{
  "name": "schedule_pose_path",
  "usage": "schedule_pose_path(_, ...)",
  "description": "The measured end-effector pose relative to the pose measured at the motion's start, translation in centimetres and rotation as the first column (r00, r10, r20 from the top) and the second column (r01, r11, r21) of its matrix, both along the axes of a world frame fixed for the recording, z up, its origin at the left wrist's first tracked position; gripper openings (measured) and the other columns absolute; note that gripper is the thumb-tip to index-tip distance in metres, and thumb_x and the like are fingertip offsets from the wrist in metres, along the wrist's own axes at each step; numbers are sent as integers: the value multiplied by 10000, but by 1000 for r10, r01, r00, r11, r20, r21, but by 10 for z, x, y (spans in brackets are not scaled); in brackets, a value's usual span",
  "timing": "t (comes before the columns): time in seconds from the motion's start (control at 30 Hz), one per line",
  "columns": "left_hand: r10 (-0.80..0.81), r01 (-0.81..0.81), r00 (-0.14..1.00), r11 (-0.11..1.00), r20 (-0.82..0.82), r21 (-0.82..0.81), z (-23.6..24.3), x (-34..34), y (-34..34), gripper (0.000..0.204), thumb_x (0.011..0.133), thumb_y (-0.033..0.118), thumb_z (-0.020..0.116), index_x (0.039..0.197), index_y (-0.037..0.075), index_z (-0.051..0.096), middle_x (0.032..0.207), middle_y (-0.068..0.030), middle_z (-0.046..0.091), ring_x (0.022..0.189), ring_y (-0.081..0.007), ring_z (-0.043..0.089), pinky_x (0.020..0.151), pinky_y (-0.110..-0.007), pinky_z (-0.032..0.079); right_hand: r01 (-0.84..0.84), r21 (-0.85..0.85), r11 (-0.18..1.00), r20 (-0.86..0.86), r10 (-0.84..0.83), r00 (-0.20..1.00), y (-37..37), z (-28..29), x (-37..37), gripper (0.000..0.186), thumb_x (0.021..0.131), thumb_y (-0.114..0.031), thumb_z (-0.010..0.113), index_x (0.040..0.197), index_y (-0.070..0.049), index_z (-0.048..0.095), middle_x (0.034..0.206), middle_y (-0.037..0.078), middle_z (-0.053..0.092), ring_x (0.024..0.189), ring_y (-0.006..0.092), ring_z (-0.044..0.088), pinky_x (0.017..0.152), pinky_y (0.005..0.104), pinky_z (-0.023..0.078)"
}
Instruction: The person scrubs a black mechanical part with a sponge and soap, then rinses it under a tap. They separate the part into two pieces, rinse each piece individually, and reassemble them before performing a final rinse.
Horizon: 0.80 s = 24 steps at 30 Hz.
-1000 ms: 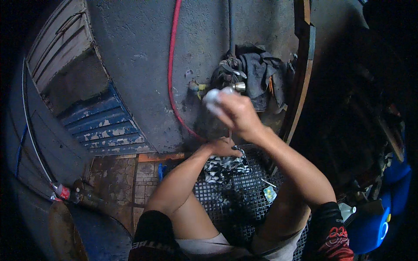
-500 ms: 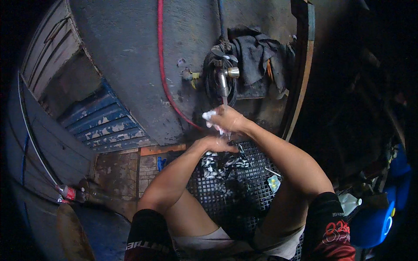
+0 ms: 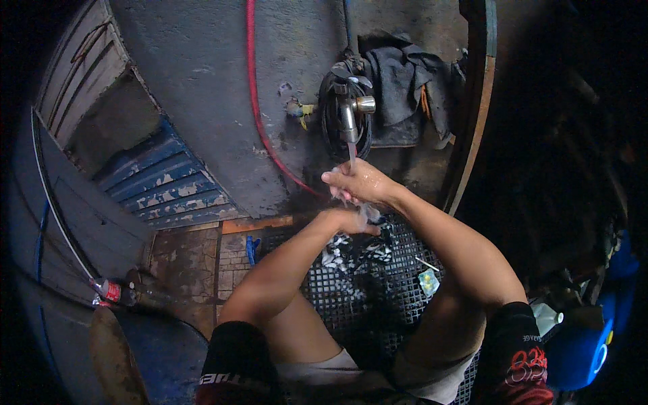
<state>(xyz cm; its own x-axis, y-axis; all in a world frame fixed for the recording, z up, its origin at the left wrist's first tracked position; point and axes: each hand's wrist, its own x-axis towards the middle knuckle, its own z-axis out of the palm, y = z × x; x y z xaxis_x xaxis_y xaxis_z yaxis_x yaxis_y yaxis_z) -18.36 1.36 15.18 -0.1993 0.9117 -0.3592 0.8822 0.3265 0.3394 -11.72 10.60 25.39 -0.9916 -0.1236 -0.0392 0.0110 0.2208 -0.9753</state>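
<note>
Water runs from a metal tap [image 3: 347,120] on the wall onto my right hand [image 3: 361,182]. That hand is wet, its thumb points left and its fingers curl inward, with no object visible in them. Just below, my left hand [image 3: 351,220] reaches to the right with its fingers stretched out, slightly blurred, and water splashes over it. White foam [image 3: 335,256] lies in patches on the black grid mat [image 3: 324,287] beneath my hands.
A red hose [image 3: 255,101] hangs down the wall left of the tap. Dark cloths [image 3: 405,81] hang to its right, beside a wooden post [image 3: 478,115]. A small packet [image 3: 428,283] lies on the mat. Blue containers [image 3: 584,354] and a bottle [image 3: 108,291] stand at the sides.
Most of the white foam on my right hand has washed off. My left hand has shifted slightly right, beneath the right one. The whole view has moved a little.
</note>
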Motion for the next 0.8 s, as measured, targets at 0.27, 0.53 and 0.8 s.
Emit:
schedule_pose_path(0.27, -88, 89, 996, 992, -12, 93, -5, 14, 4, 485, 874, 464, 592, 1178, 87, 573, 1255, -201, 548, 1168, -357, 512, 991, -454, 394, 4, -2, 1000, -14, -4, 1000, 3, -2, 1, 368, 935, -347, 595, 737, -37, 591, 587, -15, 537, 495, 70, 487, 435, 238, 386)
schedule_pose_path(0.53, 33, -38, 999, 968, 22, 248, -16, 9, -17, 577, 866, 483, 613, 1251, 64, 520, 1156, -198, 558, 1116, -356, 530, 953, -452, 422, -51, 8, 999, 31, 51, 998, -2, 4, 4, 244, 962, -231, 555, 882, -7, 605, 704, 27, 605, 555, 82, 545, 492, 233, 451)
schedule_pose_path(0.8, 373, -456, 887, 797, 270, 396, -33, 19, -15, 366, 910, 367, 589, 1003, 17, 639, 1028, -201, 640, 1010, -333, 602, 900, -411, 467, -148, -247, 958, 70, 170, 983, 23, -12, 11, 194, 970, -138, 537, 1061, 12, 618, 950, 85, 685, 856, 121, 654, 765, 243, 548)
